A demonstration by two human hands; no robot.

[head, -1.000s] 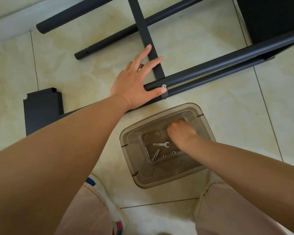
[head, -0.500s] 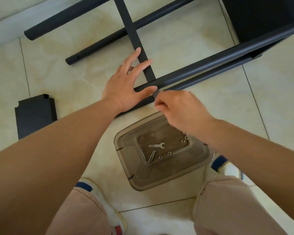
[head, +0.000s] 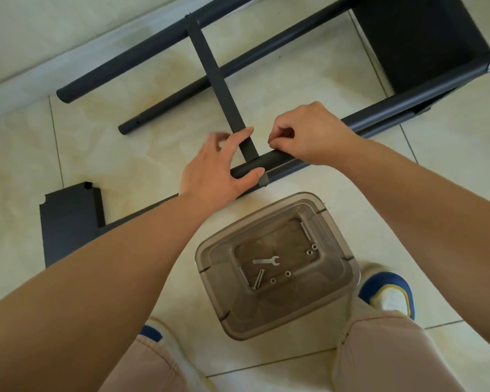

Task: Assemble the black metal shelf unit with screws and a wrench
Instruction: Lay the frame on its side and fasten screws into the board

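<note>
The black metal frame lies on the tiled floor. Its flat crossbar (head: 219,80) meets the near black tube (head: 269,160) at a joint. My left hand (head: 215,171) rests on that joint, thumb along the tube's near side and fingers stretched over the crossbar. My right hand (head: 309,137) hovers just above the tube to the right of the joint, fingertips pinched together on a small fastener that I can barely see. A small silver wrench (head: 266,261) lies in the clear brown bin (head: 348,260) with a few screws (head: 257,279) and nuts (head: 287,273).
A loose black tube (head: 181,94) and the frame's far tube (head: 142,60) lie beyond the crossbar. One black shelf panel (head: 68,219) sits at the left, another (head: 416,38) at the top right. My knees and shoes flank the bin. A pale wall base runs along the top left.
My right hand left the bin and rose to the tube by the joint, fingertips pinched. My left hand stayed on the joint. The view shifted, with the frame lower in it.
</note>
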